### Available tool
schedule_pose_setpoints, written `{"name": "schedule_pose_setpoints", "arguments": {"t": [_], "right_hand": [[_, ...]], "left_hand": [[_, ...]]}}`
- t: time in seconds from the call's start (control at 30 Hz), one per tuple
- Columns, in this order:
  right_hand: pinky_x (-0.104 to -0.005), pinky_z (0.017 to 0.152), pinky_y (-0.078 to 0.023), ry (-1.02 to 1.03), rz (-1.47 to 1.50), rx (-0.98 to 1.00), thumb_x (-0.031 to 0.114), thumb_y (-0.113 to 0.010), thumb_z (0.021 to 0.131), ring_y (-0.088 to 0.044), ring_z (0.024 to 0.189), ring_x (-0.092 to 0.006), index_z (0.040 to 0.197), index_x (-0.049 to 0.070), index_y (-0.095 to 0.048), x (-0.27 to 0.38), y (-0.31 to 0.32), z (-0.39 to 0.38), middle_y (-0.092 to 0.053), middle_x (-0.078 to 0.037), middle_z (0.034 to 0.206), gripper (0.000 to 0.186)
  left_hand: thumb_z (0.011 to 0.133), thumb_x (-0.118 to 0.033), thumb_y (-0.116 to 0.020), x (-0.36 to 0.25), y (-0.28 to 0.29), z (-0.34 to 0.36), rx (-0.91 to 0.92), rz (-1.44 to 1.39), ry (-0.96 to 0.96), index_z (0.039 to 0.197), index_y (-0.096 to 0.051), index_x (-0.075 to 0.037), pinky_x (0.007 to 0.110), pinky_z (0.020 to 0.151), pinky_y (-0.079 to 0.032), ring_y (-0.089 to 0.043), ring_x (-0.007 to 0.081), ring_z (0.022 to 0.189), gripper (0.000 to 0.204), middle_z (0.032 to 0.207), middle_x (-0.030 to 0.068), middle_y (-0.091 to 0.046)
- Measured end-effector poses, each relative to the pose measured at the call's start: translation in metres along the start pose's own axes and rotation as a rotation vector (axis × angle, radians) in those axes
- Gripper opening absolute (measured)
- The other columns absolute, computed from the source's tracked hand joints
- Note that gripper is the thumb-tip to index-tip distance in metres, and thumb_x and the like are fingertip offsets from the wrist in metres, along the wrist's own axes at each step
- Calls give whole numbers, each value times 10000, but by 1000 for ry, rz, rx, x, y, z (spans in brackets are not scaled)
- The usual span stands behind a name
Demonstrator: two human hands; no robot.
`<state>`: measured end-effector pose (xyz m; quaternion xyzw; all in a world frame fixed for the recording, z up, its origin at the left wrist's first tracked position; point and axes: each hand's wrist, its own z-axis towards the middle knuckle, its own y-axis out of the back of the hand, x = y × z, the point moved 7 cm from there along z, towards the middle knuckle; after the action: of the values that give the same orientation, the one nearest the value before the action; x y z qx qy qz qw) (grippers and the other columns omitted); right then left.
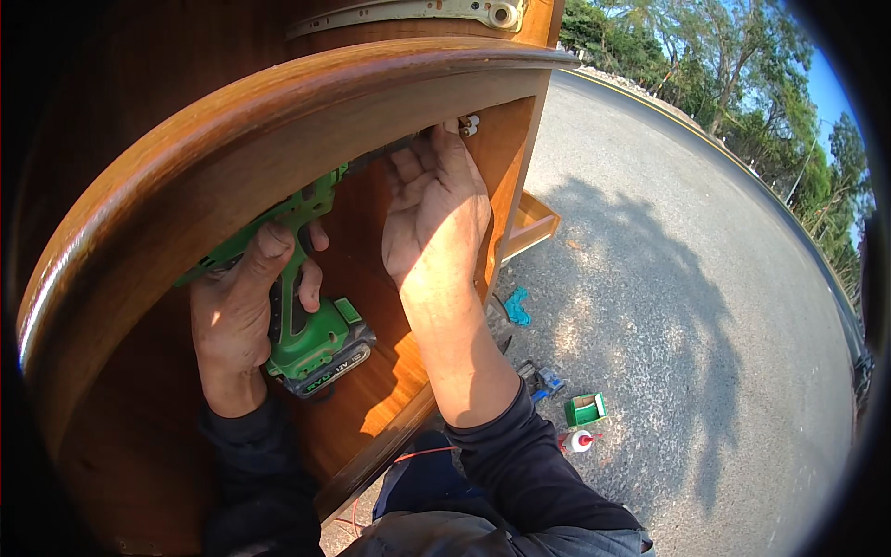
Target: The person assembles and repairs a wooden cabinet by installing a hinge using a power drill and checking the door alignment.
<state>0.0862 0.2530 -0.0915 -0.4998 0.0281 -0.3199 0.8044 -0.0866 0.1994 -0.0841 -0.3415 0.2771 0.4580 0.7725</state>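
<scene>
My left hand (243, 302) grips the handle of a green cordless drill (311, 334), which points up and to the right inside a brown wooden cabinet (232, 148). The drill's front end is hidden behind the cabinet's curved top edge. My right hand (436, 209) reaches up into the cabinet's inner corner, its fingertips at a small white fitting (469, 125) on the side panel. Whether the fingers pinch that fitting cannot be told.
A metal bracket (418, 11) lies on top of the cabinet. On the gravel ground (668, 306) to the right lie a small green box (586, 408), a white bottle with a red tip (580, 440), a teal tool (517, 306) and a dark tool (538, 381). Trees line the far edge.
</scene>
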Motion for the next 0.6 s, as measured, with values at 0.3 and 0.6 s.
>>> {"name": "schedule_pose_setpoints", "arguments": {"t": [0.3, 0.6], "right_hand": [[-337, 967, -455, -14, 0, -21, 247, -568, 1045, -599, 1043, -178, 1235, -20, -595, 1, -1, -2, -641, -73, 1165, 329], [-324, 948, -455, -8, -20, 4, 251, -569, 1046, -594, 1021, -159, 1235, -9, -599, -2, 4, 2, -640, -59, 1149, 323]], "left_hand": [[907, -113, -739, 4, 4, 4, 4, -24, 53, 1189, -613, 58, 282, 512, -532, -670, 271, 910, 353, 1101, 197, -654], [885, -109, -763, -5, -3, -2, 16, 116, -105, 1126, -643, 38, 290, 529, -514, -664, 266, 898, 307, 1089, 170, -662]]}}
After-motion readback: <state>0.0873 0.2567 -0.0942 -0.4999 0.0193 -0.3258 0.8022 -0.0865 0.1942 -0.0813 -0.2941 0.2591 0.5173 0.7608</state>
